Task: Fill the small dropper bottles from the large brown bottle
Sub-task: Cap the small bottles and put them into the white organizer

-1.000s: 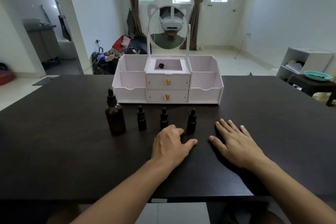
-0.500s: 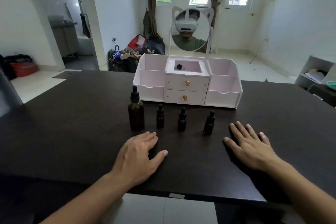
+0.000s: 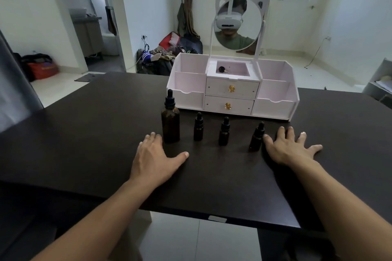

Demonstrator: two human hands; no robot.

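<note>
The large brown bottle point(image 3: 170, 122) with a black dropper cap stands upright on the dark table point(image 3: 84, 144). To its right stand three small dark dropper bottles in a row: one point(image 3: 198, 127), a second point(image 3: 224, 132), and a third point(image 3: 256, 138). My left hand point(image 3: 156, 160) lies flat on the table just in front and left of the large bottle, fingers straight, holding nothing. My right hand point(image 3: 289, 149) lies flat with fingers spread, its thumb close to the rightmost small bottle.
A white organizer point(image 3: 232, 89) with two gold-knobbed drawers and a cat-eared round mirror point(image 3: 238, 23) stands behind the bottles. A small dark object point(image 3: 221, 68) lies in its top compartment. The table's front edge runs close under my forearms.
My left hand slid leftward from in front of the small bottles to beside the large bottle. My right hand spread its fingers near the rightmost bottle. The view shifted left.
</note>
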